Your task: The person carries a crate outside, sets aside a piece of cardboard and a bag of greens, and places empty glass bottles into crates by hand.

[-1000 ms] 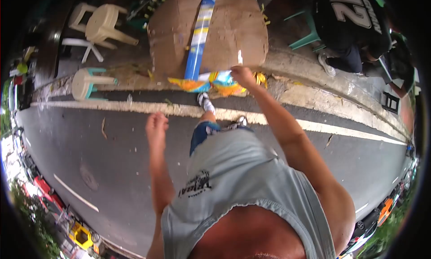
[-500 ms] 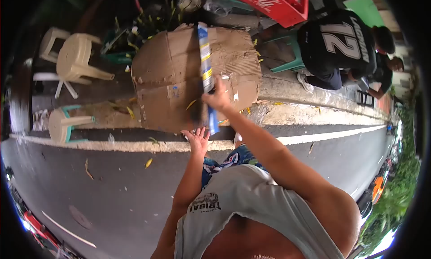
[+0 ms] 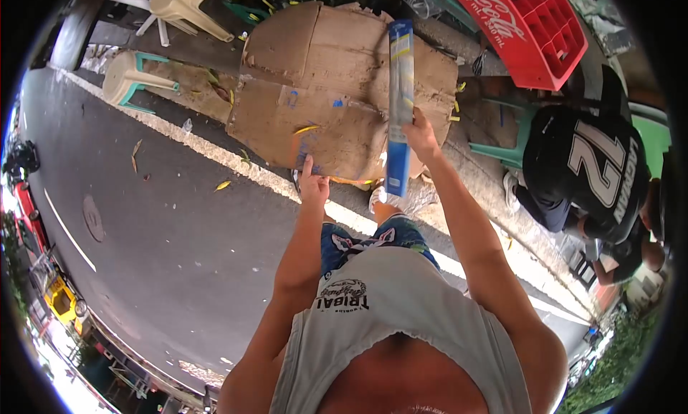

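My right hand (image 3: pixel 421 136) grips a long, narrow blue package (image 3: pixel 400 91) with a clear or grey middle and yellow print near its far end. The package is upright in the view, above the right part of a worn brown cardboard sheet (image 3: pixel 344 63). My left hand (image 3: pixel 315 184) is at the near edge of the cardboard, index finger stretched out over it and the other fingers partly bent. I see nothing held in it. Blue marks and a yellow strip (image 3: pixel 307 129) show on the cardboard close to that finger.
A red Coca-Cola crate (image 3: pixel 530 27) stands at upper right. A person in a black number 12 shirt (image 3: pixel 584 170) sits below it, beside a green stool (image 3: pixel 505 138). Beige stools (image 3: pixel 125 78) are at left. The road (image 3: pixel 179 220) has parked vehicles beyond.
The view has turned and shifted. The package now stands straighter and farther right over the cardboard, still in my right hand. My left hand has turned from palm up with spread fingers to a stretched index finger.
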Demonstrator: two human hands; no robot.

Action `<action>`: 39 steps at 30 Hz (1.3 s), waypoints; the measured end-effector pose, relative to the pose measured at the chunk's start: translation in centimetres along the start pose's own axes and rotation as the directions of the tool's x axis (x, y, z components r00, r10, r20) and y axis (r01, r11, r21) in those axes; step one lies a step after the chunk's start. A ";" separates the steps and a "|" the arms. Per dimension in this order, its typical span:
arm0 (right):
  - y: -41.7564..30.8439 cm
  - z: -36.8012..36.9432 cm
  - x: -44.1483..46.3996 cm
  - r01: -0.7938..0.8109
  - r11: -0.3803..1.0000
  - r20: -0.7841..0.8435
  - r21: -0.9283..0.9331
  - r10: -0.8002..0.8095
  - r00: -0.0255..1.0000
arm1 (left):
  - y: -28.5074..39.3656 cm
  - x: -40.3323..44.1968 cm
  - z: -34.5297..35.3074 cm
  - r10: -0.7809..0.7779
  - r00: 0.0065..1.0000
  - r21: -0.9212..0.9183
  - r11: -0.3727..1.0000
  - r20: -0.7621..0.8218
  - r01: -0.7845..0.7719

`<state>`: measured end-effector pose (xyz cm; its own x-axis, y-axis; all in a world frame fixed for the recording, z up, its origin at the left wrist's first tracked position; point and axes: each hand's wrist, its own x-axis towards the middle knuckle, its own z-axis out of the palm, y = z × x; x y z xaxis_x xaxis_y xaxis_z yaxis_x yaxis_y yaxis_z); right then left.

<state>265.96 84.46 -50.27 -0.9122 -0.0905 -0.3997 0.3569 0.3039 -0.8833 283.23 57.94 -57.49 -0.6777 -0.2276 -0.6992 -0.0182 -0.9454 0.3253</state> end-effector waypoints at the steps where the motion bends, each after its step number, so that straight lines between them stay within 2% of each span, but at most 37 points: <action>1: -0.8 -1.4 -0.4 -0.048 0.997 0.029 0.058 0.046 0.999 | 0.1 -1.2 2.0 0.010 1.000 -0.021 1.000 -0.012 -0.011; 2: -2.0 -2.6 -0.9 -0.102 0.988 0.063 0.112 0.096 0.993 | -0.2 -1.0 2.5 0.021 1.000 -0.031 0.999 -0.011 -0.021; 4: -2.2 -4.2 -1.0 -0.086 0.995 0.120 0.041 0.081 0.989 | -0.4 -0.6 2.4 0.085 0.991 0.075 0.994 -0.106 -0.077; 6: 1.1 -4.9 0.6 0.057 0.964 0.198 0.261 -0.111 0.974 | -0.4 0.3 1.3 0.081 0.988 0.167 0.984 -0.131 -0.059; 8: -1.4 -3.4 0.1 0.089 0.835 0.283 0.543 -0.281 0.917 | -0.8 0.5 0.5 0.094 0.988 0.204 0.977 -0.126 -0.067; 9: -2.9 -2.6 1.0 0.016 0.904 0.293 0.428 -0.155 0.943 | -0.4 0.0 1.3 0.103 0.991 0.191 0.978 -0.091 -0.084; 10: -3.9 -1.5 1.8 -0.049 0.949 0.279 0.311 -0.042 0.959 | -0.4 -0.5 1.8 0.102 0.988 0.175 0.981 -0.120 -0.080; 11: -4.4 -0.2 1.9 -0.063 0.952 0.293 0.300 -0.029 0.956 | -0.5 -0.7 2.3 0.151 0.985 0.151 0.979 -0.079 -0.138; 12: -5.1 1.1 2.1 -0.036 0.997 0.182 0.063 0.023 0.983 | -0.3 -0.9 3.0 0.204 0.979 0.129 0.971 -0.027 -0.199; 13: -5.7 1.9 2.2 -0.029 0.984 0.053 -0.175 0.039 0.998 | -0.3 -0.9 2.9 0.187 0.979 0.108 0.978 -0.084 -0.178; 14: -5.2 2.3 2.4 -0.013 0.986 0.037 -0.167 0.019 0.999 | 0.0 -0.7 2.1 0.148 0.979 0.187 0.975 -0.140 -0.120; 15: -3.8 2.5 3.3 -0.044 0.937 0.057 -0.346 0.068 0.996 | 0.2 -0.1 1.5 0.118 0.977 0.267 0.961 -0.176 -0.068; 16: -2.9 2.6 4.8 -0.073 0.858 0.049 -0.509 0.113 0.992 | -0.2 0.0 2.1 0.217 0.976 0.151 0.965 0.004 -0.215; 17: -2.2 2.8 5.1 0.019 0.857 0.020 -0.515 -0.010 1.000 | 0.0 -0.6 3.0 0.220 0.973 0.208 0.957 -0.076 -0.200; 18: -1.3 3.0 4.4 0.097 0.843 -0.007 -0.529 -0.119 0.993 | 0.2 -0.7 2.4 0.223 0.972 0.281 0.940 -0.075 -0.194; 19: -0.7 3.2 4.4 0.086 0.813 -0.020 -0.576 -0.119 0.993 | -0.2 -1.0 3.2 0.295 0.948 0.267 0.929 -0.117 -0.256; 20: -0.5 3.4 4.3 0.068 0.781 -0.030 -0.621 -0.111 0.993 | 0.1 -1.3 3.6 0.291 0.946 0.283 0.928 -0.144 -0.242; 22: -1.3 4.3 2.9 0.104 0.847 0.012 -0.522 -0.114 0.993 | 0.8 -1.5 2.8 0.278 0.947 0.315 0.924 -0.161 -0.218; 23: -0.6 5.3 2.5 0.121 0.805 -0.016 -0.581 -0.160 0.987 | 1.4 -1.1 1.4 0.251 0.954 0.350 0.919 -0.166 -0.181; 25: -2.2 7.0 0.5 0.060 0.815 -0.032 -0.576 -0.096 0.995 | 3.1 -1.7 0.8 0.216 0.964 0.396 0.908 -0.157 -0.139; 27: -2.4 8.8 -1.2 0.033 0.824 -0.048 -0.566 -0.072 0.996 | 5.4 -3.8 2.2 0.278 0.929 0.486 0.864 -0.246 -0.130; 28: -2.2 9.7 -1.8 0.015 0.834 -0.050 -0.552 -0.051 0.997 | 6.4 -4.1 1.7 0.275 0.932 0.503 0.855 -0.235 -0.125; 30: -2.8 11.2 -3.3 0.008 0.845 -0.042 -0.535 -0.036 0.998 | 8.3 -4.0 0.6 0.276 0.960 0.490 0.845 -0.054 -0.215; 32: -2.9 12.5 -3.9 -0.101 0.870 -0.072 -0.482 0.076 0.995 | 9.4 -3.5 0.0 0.253 0.966 0.510 0.839 -0.060 -0.188; 34: -2.2 13.2 -4.2 -0.135 0.888 -0.101 -0.440 0.100 0.990 | 9.9 -2.7 -0.9 0.225 0.971 0.539 0.829 -0.081 -0.147; 38: -2.4 11.9 -4.0 -0.138 0.873 -0.097 -0.467 0.104 0.990 | 10.0 -1.4 -2.5 0.124 0.992 0.533 0.842 -0.038 -0.084; 39: -2.5 11.4 -4.1 -0.095 0.863 -0.072 -0.497 0.068 0.995 | 9.9 -1.3 -2.8 0.100 0.995 0.522 0.850 -0.025 -0.072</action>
<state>271.10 73.32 -49.23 -0.8978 -0.0013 -0.4405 0.2946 0.7417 -0.6026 286.00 48.20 -55.09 -0.6579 -0.3263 -0.6787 -0.3501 -0.6654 0.6593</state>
